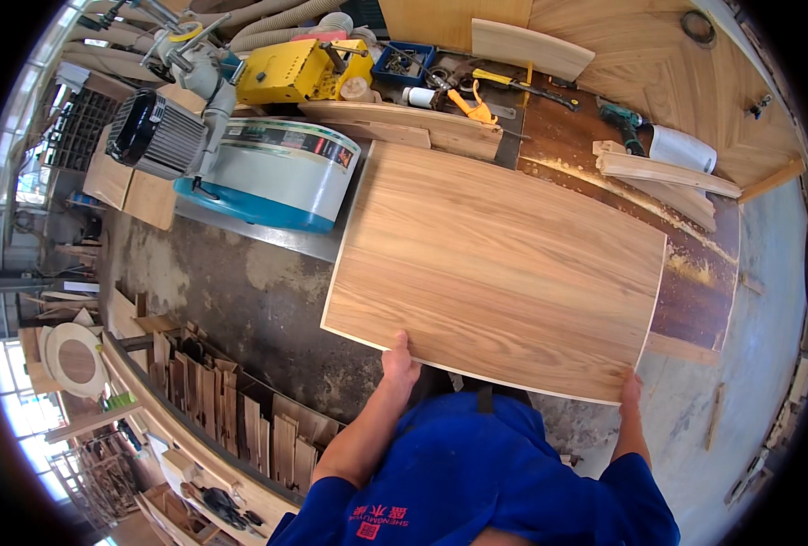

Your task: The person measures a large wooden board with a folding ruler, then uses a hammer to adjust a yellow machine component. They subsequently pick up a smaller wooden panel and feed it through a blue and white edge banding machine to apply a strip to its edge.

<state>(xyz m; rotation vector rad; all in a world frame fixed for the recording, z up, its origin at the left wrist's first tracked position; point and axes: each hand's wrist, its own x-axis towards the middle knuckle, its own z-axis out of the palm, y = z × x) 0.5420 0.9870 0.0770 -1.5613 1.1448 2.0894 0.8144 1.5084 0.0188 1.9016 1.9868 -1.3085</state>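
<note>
A broad rectangular wood panel (495, 273) with brown grain and pale edges spans the space in front of me. My left hand (400, 362) grips its near edge left of the middle, the thumb on top and the other fingers hidden beneath. At the near right corner my right hand (631, 389) is closed on the panel's edge; most of its fingers are out of sight. The panel's far left part lies beside a white and teal machine (277, 173) with a grey motor (160, 135).
Beyond the panel, a brown worktop (695, 300) carries sawdust, wood strips (663, 170) and a green cordless drill (624, 126). A yellow machine (290, 71), a blue tray (402, 62) and yellow-handled tools (473, 107) lie farther back. Upright offcuts (213, 400) stand at lower left.
</note>
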